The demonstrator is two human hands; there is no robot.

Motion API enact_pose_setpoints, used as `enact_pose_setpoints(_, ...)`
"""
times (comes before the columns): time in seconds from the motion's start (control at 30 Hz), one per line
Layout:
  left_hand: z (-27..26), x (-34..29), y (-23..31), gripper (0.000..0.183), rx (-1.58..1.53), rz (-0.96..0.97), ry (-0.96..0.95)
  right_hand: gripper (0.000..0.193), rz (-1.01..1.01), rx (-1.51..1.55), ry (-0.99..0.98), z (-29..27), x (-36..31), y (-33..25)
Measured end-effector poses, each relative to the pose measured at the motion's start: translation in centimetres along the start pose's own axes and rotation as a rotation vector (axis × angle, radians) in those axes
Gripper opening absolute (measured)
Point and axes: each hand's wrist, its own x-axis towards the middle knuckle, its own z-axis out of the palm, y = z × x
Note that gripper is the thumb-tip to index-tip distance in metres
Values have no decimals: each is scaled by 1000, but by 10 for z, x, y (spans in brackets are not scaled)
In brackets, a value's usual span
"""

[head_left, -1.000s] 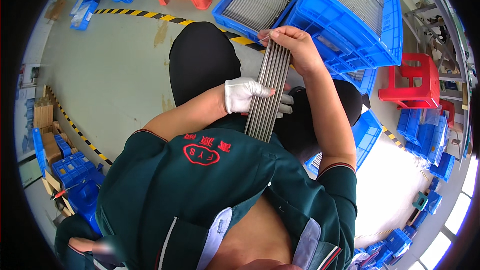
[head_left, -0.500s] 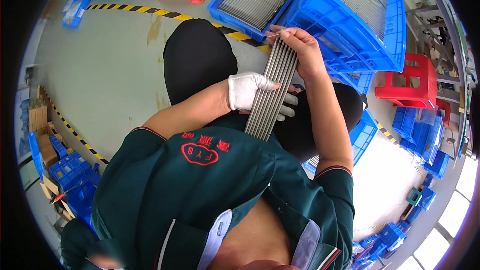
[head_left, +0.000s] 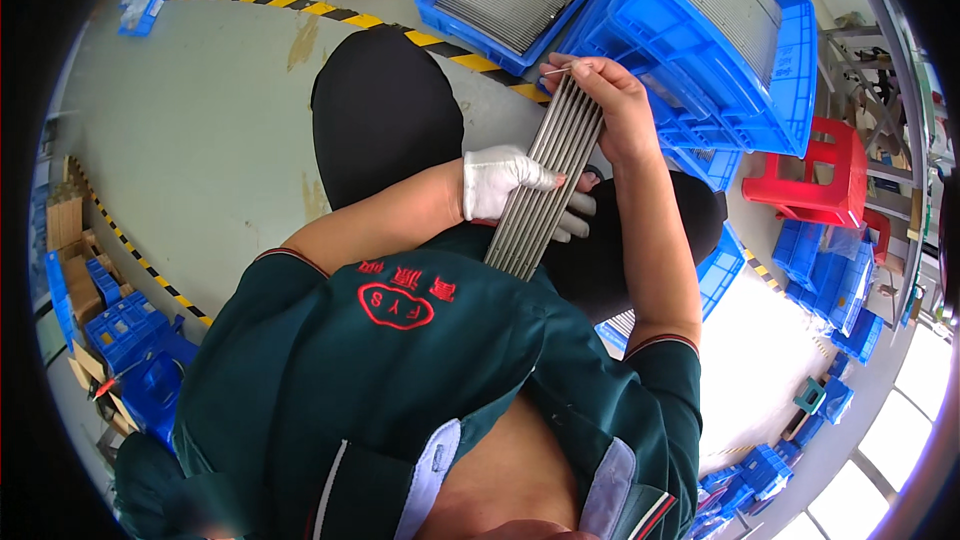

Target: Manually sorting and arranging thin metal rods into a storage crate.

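A flat row of several slender grey metal rods (head_left: 545, 180) lies across my lap, slanting from my belly up to the right. My left hand (head_left: 500, 183), in a white glove with a bare thumb tip, is closed round the rods, thumb on top and fingers beneath. At their far ends is my bare right hand (head_left: 612, 95), thumb and forefinger pinching a thin metal pin (head_left: 560, 71) that sticks out to the left. Whether the pin touches a rod end I cannot tell.
Ahead, a blue crate (head_left: 455, 12) holds many rods. To its right stands a taller stack of blue crates (head_left: 690, 70), rods in the top one. Red stools (head_left: 815, 180) stand at the right and far side. Striped tape (head_left: 330, 10) crosses the floor. Boxes (head_left: 140, 340) line the left.
The whole view has shifted slightly. Both hands keep their hold on the rods and pin; the right hand stays at the rods' far ends.
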Motion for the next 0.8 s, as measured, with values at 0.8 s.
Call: enact_pose_setpoints(0.8,2,28,30,37,-79,-131,-94,17,-83,-589,102,-28,26,-34)
